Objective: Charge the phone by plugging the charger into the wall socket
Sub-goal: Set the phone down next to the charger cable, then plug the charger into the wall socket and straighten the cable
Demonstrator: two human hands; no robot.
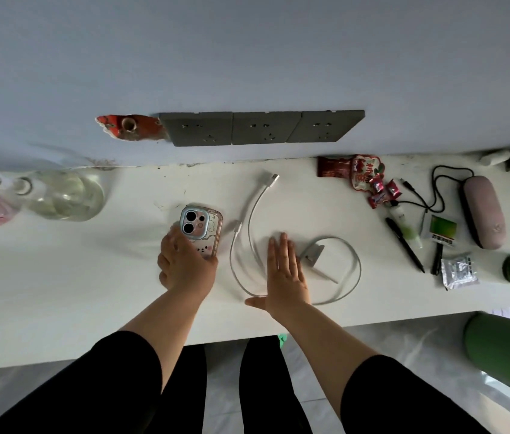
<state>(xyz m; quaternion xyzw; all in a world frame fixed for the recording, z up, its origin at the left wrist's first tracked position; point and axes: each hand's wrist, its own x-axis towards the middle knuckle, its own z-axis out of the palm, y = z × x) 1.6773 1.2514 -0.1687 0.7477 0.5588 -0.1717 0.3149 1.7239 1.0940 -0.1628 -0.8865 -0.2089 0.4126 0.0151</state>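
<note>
left hand (pixel 184 264) grips phone (pixel 202 230) mid-counter (pixel 59 292).

Single head-worn view, steeply down over white desk (pixel 59 292), close to wall.

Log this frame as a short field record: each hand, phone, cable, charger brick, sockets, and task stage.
left hand: resting on the lower end of the phone, fingers curled around it
right hand: flat and open, over the cable loop, gripping nothing
phone: face down on the white table, in a patterned case
cable: white, loosely coiled, both ends free
charger brick: lying on the table beside the right hand, no cable attached
wall sockets: three grey plates, all unoccupied
task stage: nothing plugged in yet
</note>
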